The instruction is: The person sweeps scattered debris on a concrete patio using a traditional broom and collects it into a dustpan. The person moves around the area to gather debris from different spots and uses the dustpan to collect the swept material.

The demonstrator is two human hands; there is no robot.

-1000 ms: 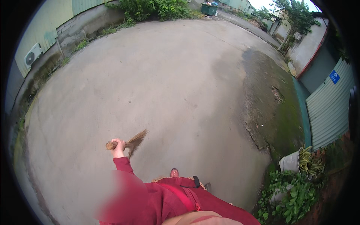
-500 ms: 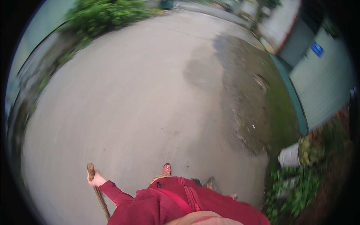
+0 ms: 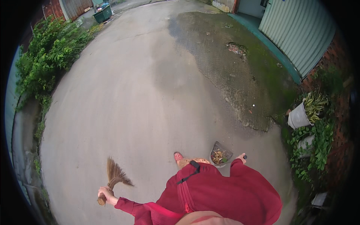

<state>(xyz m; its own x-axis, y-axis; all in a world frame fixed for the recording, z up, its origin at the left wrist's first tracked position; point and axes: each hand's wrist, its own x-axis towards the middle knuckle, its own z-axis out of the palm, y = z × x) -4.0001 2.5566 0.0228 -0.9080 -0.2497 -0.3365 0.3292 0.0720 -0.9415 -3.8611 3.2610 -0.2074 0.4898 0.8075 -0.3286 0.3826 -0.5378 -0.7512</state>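
My left hand (image 3: 106, 194) grips the handle of a short straw broom (image 3: 114, 174), whose brown bristles fan upward above the concrete ground (image 3: 123, 101). My right hand (image 3: 242, 158) holds the dark handle of a grey dustpan (image 3: 220, 153) filled with dry leaves and debris, hanging just right of my foot in a red shoe (image 3: 177, 156). Both arms are in dark red sleeves, and red clothing fills the lower middle of the view.
Green bushes (image 3: 48, 56) line the left edge, with a green bin (image 3: 102, 13) far behind them. A corrugated metal wall (image 3: 300, 30) and a brick wall stand on the right. A tilted grey pot with a plant (image 3: 300, 116) sits among low greenery. A mossy broken patch (image 3: 240, 71) covers the ground.
The view has swung toward the right. The broom in my left hand now points bristles up at lower left. The dustpan and my right hand have come into view.
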